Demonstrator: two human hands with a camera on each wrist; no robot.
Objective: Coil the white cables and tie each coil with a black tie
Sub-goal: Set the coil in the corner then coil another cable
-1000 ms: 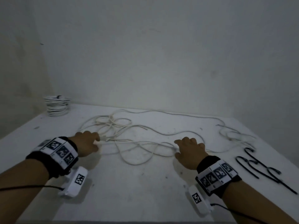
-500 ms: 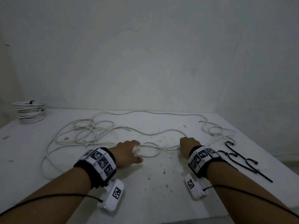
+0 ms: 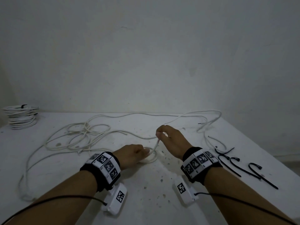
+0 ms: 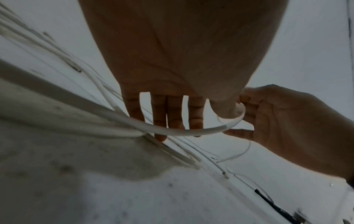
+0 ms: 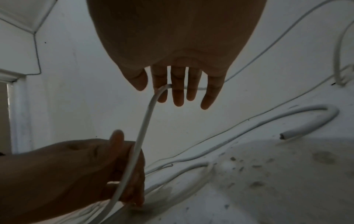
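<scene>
A long white cable (image 3: 84,135) lies tangled over the table's left and far side. My left hand (image 3: 142,151) sits low at the table's middle and holds a small loop of this cable (image 3: 153,157). In the left wrist view the loop (image 4: 191,131) curves across my left fingers (image 4: 159,118). My right hand (image 3: 160,133) is raised just beyond it and pinches the same cable, which drops from it to the left hand. The right wrist view shows the cable (image 5: 145,121) running between my right fingers (image 5: 178,94) down to the left hand (image 5: 95,166). Several black ties (image 3: 235,164) lie to the right.
A coiled white cable (image 3: 21,117) with a black tie on it stands at the back left corner. The white table (image 3: 146,200) meets a wall behind, and its right edge runs close past the ties. A loose cable end (image 5: 283,134) lies near my right hand.
My right hand has risen off the table, lifting the cable with it. My left hand has shifted right and holds a small loop. The head view has turned left.
</scene>
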